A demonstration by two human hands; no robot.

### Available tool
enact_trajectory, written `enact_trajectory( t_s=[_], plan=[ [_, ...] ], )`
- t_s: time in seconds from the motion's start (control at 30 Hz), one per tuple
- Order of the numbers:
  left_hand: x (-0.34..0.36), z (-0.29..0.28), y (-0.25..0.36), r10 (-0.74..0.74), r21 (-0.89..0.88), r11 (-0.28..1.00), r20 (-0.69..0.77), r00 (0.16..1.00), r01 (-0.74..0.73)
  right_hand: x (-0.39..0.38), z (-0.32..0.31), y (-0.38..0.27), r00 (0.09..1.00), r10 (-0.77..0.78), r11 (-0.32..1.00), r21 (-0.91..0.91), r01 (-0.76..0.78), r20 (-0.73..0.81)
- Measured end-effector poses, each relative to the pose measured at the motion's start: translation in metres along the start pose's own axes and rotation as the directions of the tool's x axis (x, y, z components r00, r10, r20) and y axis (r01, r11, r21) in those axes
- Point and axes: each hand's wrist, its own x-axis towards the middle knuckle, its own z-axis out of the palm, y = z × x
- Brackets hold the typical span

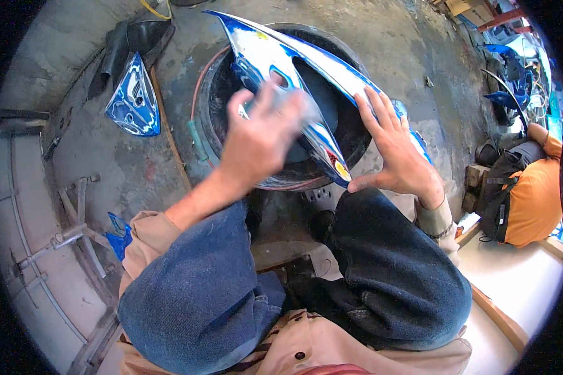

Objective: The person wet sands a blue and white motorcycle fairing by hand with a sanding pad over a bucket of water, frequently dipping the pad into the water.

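A long, pointed blue-and-white fairing panel [261, 51], like motorcycle bodywork, lies slantwise across a round black tub [214, 119]. My left hand [259, 134] is over the panel's middle, its fingers bent and smeared by motion. A pale grey, blurred piece shows under those fingers, pressed to the panel; its kind cannot be made out. My right hand [394, 147] holds the panel's right side, with fingers spread over its edge and the thumb at its near tip. Water-like grey liquid [322, 103] shows inside the tub.
Another blue-and-white panel [134, 100] lies on the concrete floor at left, beside a thin stick [169, 128] and a black rubber sheet [122, 53]. A hose with a green fitting [197, 140] hangs by the tub. A person in orange [535, 203] crouches at right near more blue panels [513, 75].
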Motion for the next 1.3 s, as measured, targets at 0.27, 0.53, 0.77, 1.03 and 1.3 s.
enact_trajectory(
  t_s=[0.27,0.53,0.77,1.03,1.3],
  plan=[
    [0.02,-0.008,-0.021,0.005,0.067,0.998,-0.017,1.0,-0.003,0.001,-0.003,-0.005,1.0,0.016,1.0,0.002,-0.016,0.013],
    [-0.014,0.002,0.015,0.315,-0.112,0.946,0.079,0.946,-0.306,0.002,-0.004,-0.006,1.0,0.013,1.0,0.019,-0.013,0.001],
    [0.007,0.007,-0.01,-0.014,0.078,0.997,-0.009,1.0,0.014,0.0,-0.002,-0.004,1.0,0.018,1.0,-0.005,-0.018,0.017],
    [0.02,-0.002,-0.038,-0.07,0.108,0.992,-0.034,0.997,0.073,0.001,-0.001,-0.005,0.999,0.034,0.999,0.007,-0.034,0.019],
    [-0.004,-0.001,0.014,0.26,-0.149,0.956,0.044,0.965,-0.251,0.0,-0.004,-0.002,1.0,0.018,1.0,0.024,-0.018,0.012]
  ],
)
